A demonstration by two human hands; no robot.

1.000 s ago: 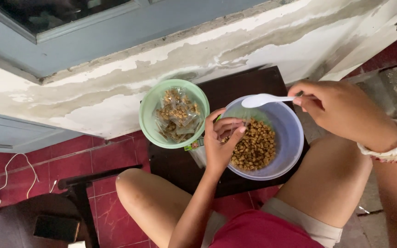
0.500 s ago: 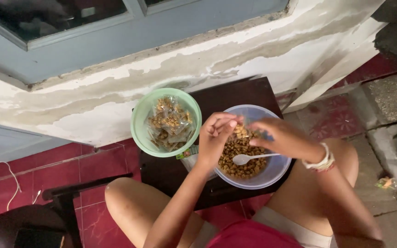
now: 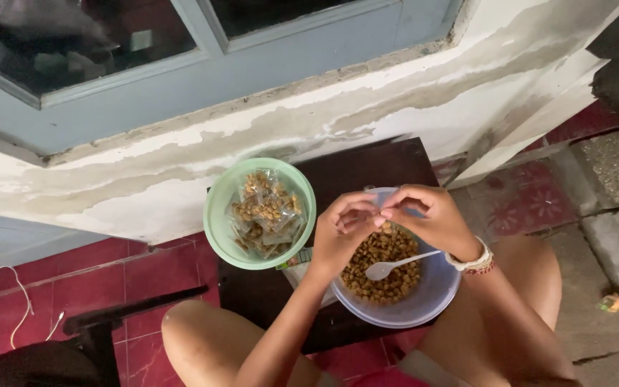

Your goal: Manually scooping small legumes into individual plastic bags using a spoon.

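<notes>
Beneath the window, both hands' grip point(image 3: 380, 213) pinches above bowl point(image 3: 431, 301).

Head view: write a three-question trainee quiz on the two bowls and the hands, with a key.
1. True or false: the white spoon lies in the green bowl.
2. What fills the green bowl? A. loose pellets B. small clear packets of brown pieces C. water
3. Where do the left hand and right hand meet?

Key
1. False: it rests in the clear bowl, on the loose brown pieces.
2. B: filled packets.
3. Fingertips together above the clear bowl's far rim, pinching something small and clear, too small to identify.
</notes>
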